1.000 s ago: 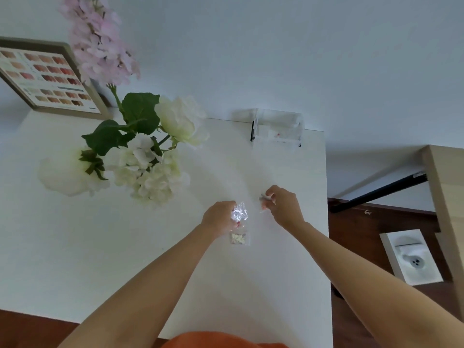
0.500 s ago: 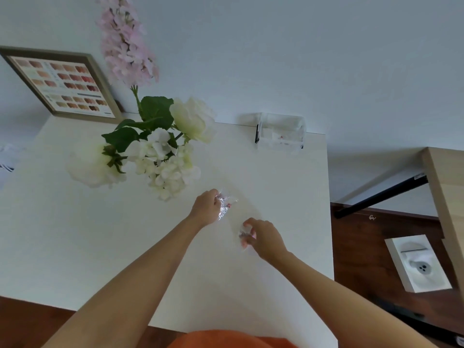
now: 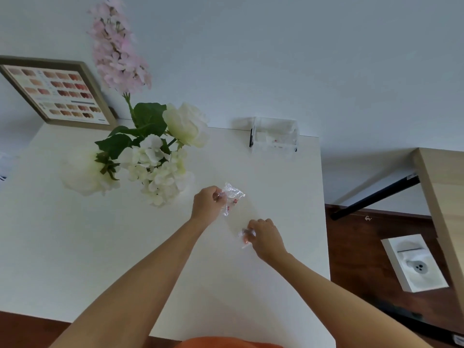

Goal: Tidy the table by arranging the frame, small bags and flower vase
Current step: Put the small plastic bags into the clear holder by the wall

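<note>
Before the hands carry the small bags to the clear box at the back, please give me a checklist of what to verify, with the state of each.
1. Left hand holds a small clear bag: ok.
2. Right hand holds a second small bag: ok, though mostly hidden by the fingers.
3. Bags closed: cannot tell.
4. Table between the hands and the clear box is free: ok.
5. Room in the box: cannot tell, its walls are see-through and blurred.
6. Flowers stand apart from the left hand: ok.
</note>
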Available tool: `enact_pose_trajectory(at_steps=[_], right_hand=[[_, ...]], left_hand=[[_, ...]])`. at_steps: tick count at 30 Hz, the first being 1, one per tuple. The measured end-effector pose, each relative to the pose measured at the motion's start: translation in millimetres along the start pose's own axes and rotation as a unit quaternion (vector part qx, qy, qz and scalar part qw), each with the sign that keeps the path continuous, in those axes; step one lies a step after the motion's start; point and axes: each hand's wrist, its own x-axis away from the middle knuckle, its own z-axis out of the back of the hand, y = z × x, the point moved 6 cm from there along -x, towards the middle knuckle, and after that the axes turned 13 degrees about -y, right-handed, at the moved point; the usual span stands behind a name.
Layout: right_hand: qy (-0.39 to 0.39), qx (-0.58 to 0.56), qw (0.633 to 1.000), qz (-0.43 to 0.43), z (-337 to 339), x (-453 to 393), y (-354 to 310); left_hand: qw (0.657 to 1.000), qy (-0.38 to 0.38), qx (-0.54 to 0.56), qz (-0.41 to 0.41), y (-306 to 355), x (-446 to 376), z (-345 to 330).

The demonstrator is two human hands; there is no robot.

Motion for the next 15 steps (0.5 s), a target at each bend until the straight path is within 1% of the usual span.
enact_pose_trajectory(at_steps=[2, 4, 10, 15], right_hand=[[0.022, -0.118, 0.992, -0.025, 20.3, -1.8, 12.6], [0.06, -0.214, 0.974, -0.046, 48.3, -5.5, 27.3], [0.186, -0.27, 0.944, -0.047, 145.2, -24.7, 57.2], [0.239, -0.279, 0.929, -0.043, 207.0, -58.2, 72.0]], left_hand=[[1.0, 0.015, 0.006, -0.009, 13.3, -9.6, 0.8], [0.999, 0.029, 0.018, -0.018, 30.5, -21.2, 1.1], [0.994, 0.071, 0.045, -0.065, 95.4, -66.6, 3.4], [0.99, 0.094, 0.069, -0.074, 141.3, -109.5, 0.4]])
